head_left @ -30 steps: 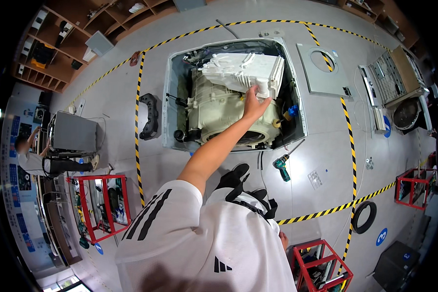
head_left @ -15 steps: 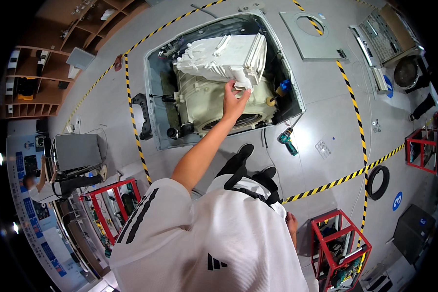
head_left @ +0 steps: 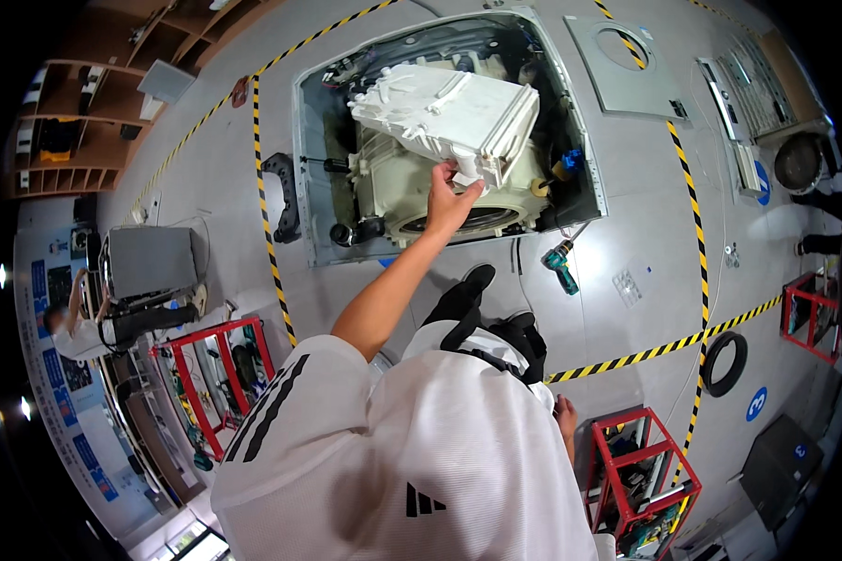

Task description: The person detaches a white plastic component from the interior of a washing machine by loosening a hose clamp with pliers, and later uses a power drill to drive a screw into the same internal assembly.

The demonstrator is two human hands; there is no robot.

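Observation:
My left hand [head_left: 450, 202] grips the near lower corner of a white plastic detergent drawer housing [head_left: 449, 105], its thumb and fingers closed around a short spout there. The housing lies tilted over the cream washing machine tub [head_left: 384, 182], inside an open grey cabinet [head_left: 591, 178]. Part of the tub and its round opening [head_left: 468, 221] show below the housing. A blue-capped part [head_left: 567, 165] sits at the cabinet's right side. Low by my right side hangs my right hand [head_left: 565, 415], mostly hidden by my shirt, so its fingers cannot be made out well.
A green cordless drill [head_left: 560, 268] lies on the floor right of the cabinet. Beyond it rests a grey panel with a round hole [head_left: 601, 65]. Red-framed carts [head_left: 641, 453] stand nearby, and a black ring gasket [head_left: 724, 365] lies right. Another person [head_left: 94, 337] works at far left.
The housing has shifted slightly toward me with my left hand still gripping it, and more of the cabinet interior shows behind it. The whole view has also shifted a little.

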